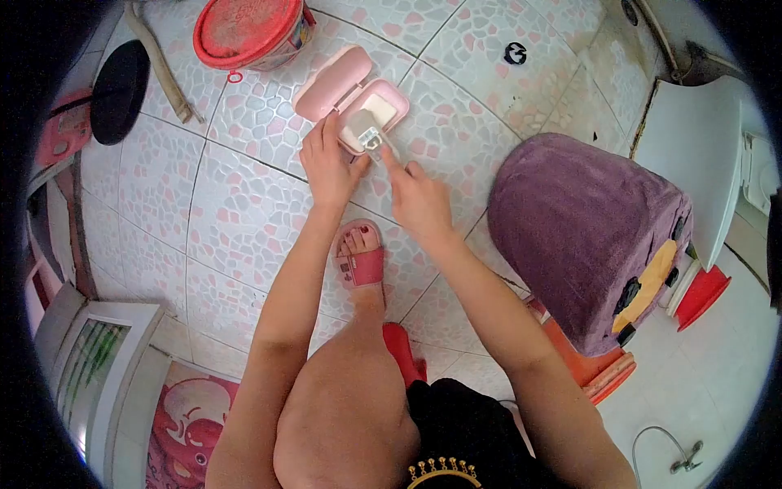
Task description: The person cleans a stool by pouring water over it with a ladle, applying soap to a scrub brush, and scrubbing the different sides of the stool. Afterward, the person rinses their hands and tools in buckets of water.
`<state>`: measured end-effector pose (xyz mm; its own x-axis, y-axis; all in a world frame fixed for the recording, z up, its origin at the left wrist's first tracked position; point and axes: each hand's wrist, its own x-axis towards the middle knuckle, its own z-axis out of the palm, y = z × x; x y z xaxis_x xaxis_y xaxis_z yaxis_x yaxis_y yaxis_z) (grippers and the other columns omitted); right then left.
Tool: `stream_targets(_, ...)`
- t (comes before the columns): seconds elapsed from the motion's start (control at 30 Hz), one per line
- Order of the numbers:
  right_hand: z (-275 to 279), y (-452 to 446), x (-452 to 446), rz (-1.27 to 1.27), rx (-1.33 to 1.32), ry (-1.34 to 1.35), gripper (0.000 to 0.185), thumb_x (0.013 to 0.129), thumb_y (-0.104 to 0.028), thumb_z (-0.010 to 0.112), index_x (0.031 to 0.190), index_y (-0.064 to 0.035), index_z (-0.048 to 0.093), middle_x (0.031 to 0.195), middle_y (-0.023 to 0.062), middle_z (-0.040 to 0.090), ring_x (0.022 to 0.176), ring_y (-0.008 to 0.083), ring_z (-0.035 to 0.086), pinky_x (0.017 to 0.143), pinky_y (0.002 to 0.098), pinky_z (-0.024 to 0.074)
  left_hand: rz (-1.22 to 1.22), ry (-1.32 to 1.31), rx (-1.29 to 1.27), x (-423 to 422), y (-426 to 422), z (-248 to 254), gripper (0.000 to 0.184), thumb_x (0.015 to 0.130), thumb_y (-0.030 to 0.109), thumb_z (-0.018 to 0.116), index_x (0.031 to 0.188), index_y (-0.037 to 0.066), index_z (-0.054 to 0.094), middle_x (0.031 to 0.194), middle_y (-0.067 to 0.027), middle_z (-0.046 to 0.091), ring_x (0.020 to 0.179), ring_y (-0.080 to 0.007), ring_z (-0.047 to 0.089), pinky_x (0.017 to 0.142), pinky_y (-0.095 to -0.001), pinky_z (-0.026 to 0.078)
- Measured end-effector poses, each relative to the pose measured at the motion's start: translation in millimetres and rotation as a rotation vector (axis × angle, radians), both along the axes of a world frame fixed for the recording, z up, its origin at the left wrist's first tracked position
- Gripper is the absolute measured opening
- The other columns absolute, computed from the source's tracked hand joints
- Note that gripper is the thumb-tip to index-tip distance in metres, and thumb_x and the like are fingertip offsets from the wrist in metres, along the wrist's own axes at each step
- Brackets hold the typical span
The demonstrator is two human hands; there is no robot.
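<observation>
A pink hinged case (395, 95) lies open on the tiled floor, its lid (334, 81) tipped back to the left. Something pale cream, block-like (377, 107), sits inside the lower half. My left hand (332, 163) grips the case at its near-left edge, fingers on the rim by the hinge side. In my right hand (419, 196) is a small whitish tool (368, 134) with a broad head, its index finger stretched along it. The tool's head is over the near part of the case; I cannot tell its exact kind or whether it touches the block.
A red-lidded bucket (252, 33) stands at the upper left, near a bent pipe or stick (163, 69). To the right is a purple plush-covered seat (570, 228) beside a white panel (692, 155). A black hair tie (515, 54) lies on the floor. My pink slipper (363, 265) is below the hands.
</observation>
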<state>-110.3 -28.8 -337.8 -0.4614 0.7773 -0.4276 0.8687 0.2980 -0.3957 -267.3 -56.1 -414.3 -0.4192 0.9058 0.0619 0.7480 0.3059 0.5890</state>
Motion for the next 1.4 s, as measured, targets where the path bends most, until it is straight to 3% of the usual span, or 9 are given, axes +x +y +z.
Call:
stream_targets(0.2,4,6,11,0.128,-0.008,-0.020,0.062,0.084,-0.010,0.060,0.144,-0.0205,0.047,0.096,0.0153,0.062,0.073,0.0381,0.067,0.065,0.0470,0.0553,0.001,0.024,-0.001,1,-1,-1,0.090,0.060,0.025,0.085,0.139,0.007,0.047,0.133,-0.0128,0.052,0.119,-0.0315,0.050,0.099,-0.0436,0.035)
stream_targets(0.3,-4,28,23,0.038,0.215,0.082,0.056,0.086,-0.008,0.059,0.140,-0.0242,0.054,0.087,0.0134,0.060,0.070,0.0357,0.065,0.064,0.0494,0.0523,0.011,0.042,0.022,1,0,-3,0.089,0.061,0.030,0.084,0.139,0.007,0.047,0.134,-0.0121,0.053,0.119,-0.0297,0.050,0.100,-0.0440,0.034)
stream_targets(0.43,7,45,25,0.008,0.174,0.009,0.054,0.086,-0.008,0.059,0.138,-0.0235,0.056,0.086,0.0137,0.061,0.073,0.0353,0.065,0.066,0.0485,0.0520,0.018,0.057,-0.010,2,-1,-5,0.090,0.066,0.042,0.084,0.141,0.010,0.046,0.136,-0.0105,0.055,0.122,-0.0284,0.051,0.100,-0.0437,0.033)
stream_targets(0.7,-7,28,11,-0.165,0.168,-0.001,0.057,0.087,-0.009,0.059,0.142,-0.0212,0.052,0.082,0.0154,0.061,0.070,0.0363,0.064,0.063,0.0479,0.0510,0.015,0.012,-0.015,2,4,-2,0.089,0.062,0.028,0.085,0.140,0.009,0.047,0.135,-0.0104,0.053,0.118,-0.0282,0.051,0.098,-0.0435,0.034)
stream_targets(0.8,-5,6,4,-0.083,0.103,0.053,0.059,0.086,-0.008,0.059,0.143,-0.0200,0.050,0.083,0.0160,0.061,0.070,0.0364,0.064,0.063,0.0470,0.0518,0.004,0.000,-0.040,0,4,0,0.089,0.061,0.022,0.085,0.140,0.010,0.046,0.134,-0.0101,0.053,0.116,-0.0288,0.051,0.096,-0.0428,0.035)
stream_targets(0.9,6,-8,-6,-0.038,-0.039,-0.003,0.065,0.087,-0.010,0.057,0.149,-0.0206,0.040,0.093,0.0190,0.061,0.076,0.0398,0.067,0.068,0.0528,0.0536,-0.003,-0.019,-0.034,-1,4,-1,0.090,0.059,0.017,0.084,0.140,0.010,0.046,0.134,-0.0093,0.054,0.115,-0.0289,0.051,0.095,-0.0424,0.035)
stream_targets(1.03,11,-12,-4,0.030,-0.025,0.006,0.062,0.086,-0.009,0.057,0.146,-0.0201,0.045,0.094,0.0195,0.061,0.076,0.0391,0.067,0.067,0.0513,0.0544,-0.021,0.093,-0.006,-5,3,-14,0.091,0.057,0.015,0.084,0.140,0.010,0.046,0.135,-0.0078,0.054,0.114,-0.0280,0.052,0.094,-0.0418,0.035)
stream_targets(1.2,31,8,12,0.111,0.036,-0.090,0.051,0.087,-0.011,0.059,0.136,-0.0246,0.057,0.092,0.0135,0.062,0.068,0.0364,0.065,0.063,0.0487,0.0530,-0.024,0.108,-0.029,-5,2,-6,0.087,0.062,0.031,0.083,0.139,0.010,0.048,0.134,-0.0071,0.055,0.112,-0.0251,0.053,0.091,-0.0401,0.035)
stream_targets(1.4,43,41,17,0.084,0.119,-0.216,0.050,0.086,-0.011,0.059,0.134,-0.0254,0.059,0.088,0.0143,0.063,0.075,0.0354,0.068,0.063,0.0470,0.0532,-0.006,0.166,-0.006,-2,3,-5,0.087,0.065,0.044,0.082,0.138,0.009,0.049,0.132,-0.0061,0.057,0.109,-0.0230,0.055,0.087,-0.0398,0.034)
